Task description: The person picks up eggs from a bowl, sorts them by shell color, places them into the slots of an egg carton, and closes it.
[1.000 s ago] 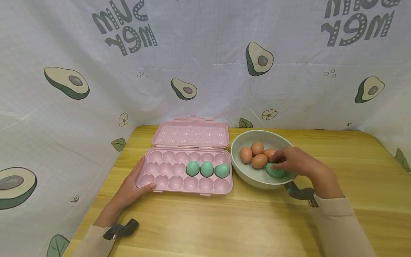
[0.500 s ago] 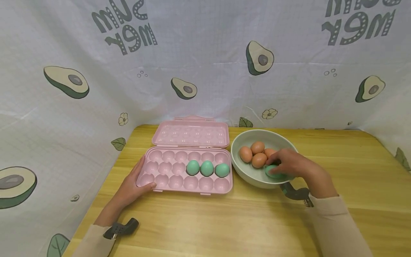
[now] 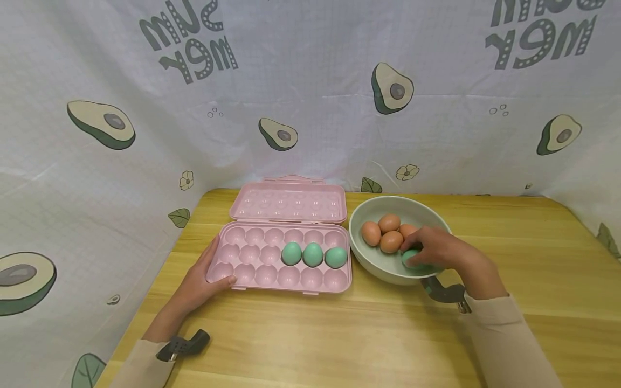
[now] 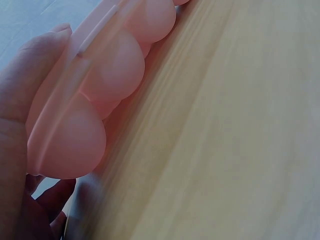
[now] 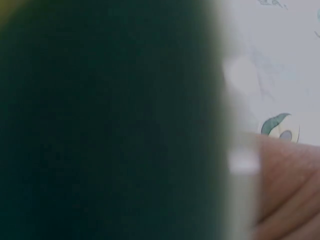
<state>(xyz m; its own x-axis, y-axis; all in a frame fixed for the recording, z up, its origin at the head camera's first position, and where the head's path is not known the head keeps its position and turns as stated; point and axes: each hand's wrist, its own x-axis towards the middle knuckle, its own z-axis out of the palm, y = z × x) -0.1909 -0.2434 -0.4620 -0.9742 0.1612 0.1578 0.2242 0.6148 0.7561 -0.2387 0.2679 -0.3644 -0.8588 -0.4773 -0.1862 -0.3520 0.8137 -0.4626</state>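
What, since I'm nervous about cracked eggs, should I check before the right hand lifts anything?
1. Right hand on the green egg in the bowl: ok, fingers curled over it.
2. Firmness of that grip: cannot tell; the right wrist view is mostly blocked.
3. Egg carton steadied: ok, the left hand grips its left end.
4. Lid out of the way: ok, folded back.
5. Free cups: ok; three seated green eggs fill the middle row's right half, and the front row holds none.
6. Green egg separate from the brown eggs: cannot tell; fingers hide part.
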